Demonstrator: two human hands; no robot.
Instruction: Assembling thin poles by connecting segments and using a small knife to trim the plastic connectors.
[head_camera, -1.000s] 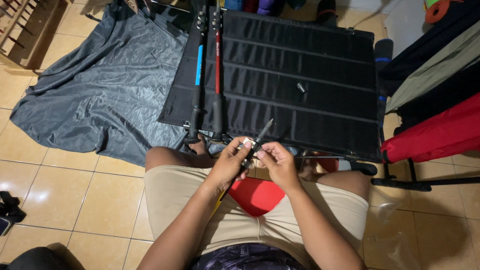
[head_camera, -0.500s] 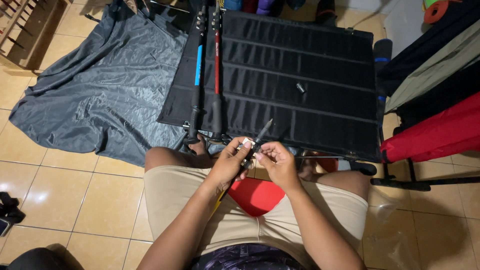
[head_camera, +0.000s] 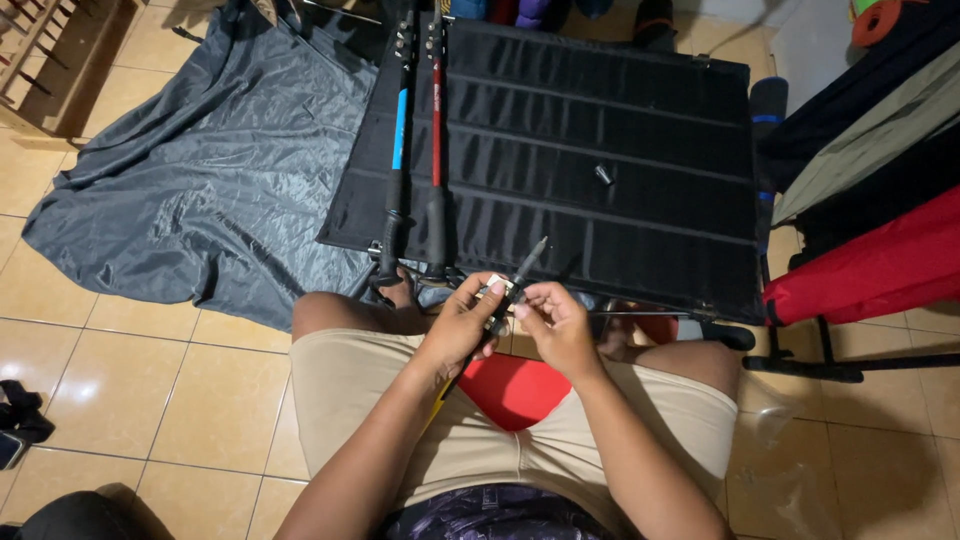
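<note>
Sitting on a tiled floor (head_camera: 180, 400) in beige shorts (head_camera: 350, 400), the person holds both hands together above the knees, near the centre of the view. The left hand (head_camera: 462, 328) wraps its fingers around a slender dark rod (head_camera: 520, 272), and its thumb and forefinger pinch a small pale piece (head_camera: 497, 285) set against that rod. The right hand (head_camera: 555, 325) meets it from the right, thumb and forefinger pressed together on the same small piece, the remaining fingers curled in. The rod runs diagonally: its upper tip points to the far right over the black mat (head_camera: 640, 130), and its lower end passes down behind the left palm, where a yellowish part (head_camera: 440, 388) shows. What exactly the small piece is cannot be told.

A red cloth (head_camera: 515, 390) lies in the lap between the thighs, directly below the hands. The black ribbed mat is spread flat on the floor beyond the knees. Two trekking poles lie along its left edge, one with a blue section (head_camera: 400, 130) and one with a red section (head_camera: 436, 120), handles nearest the person. A small metal part (head_camera: 603, 174) rests alone on the mat, well apart from the hands. Grey fabric (head_camera: 200, 180) is spread to the far left. A red folded item (head_camera: 870, 265) sits on a dark frame at the right.
</note>
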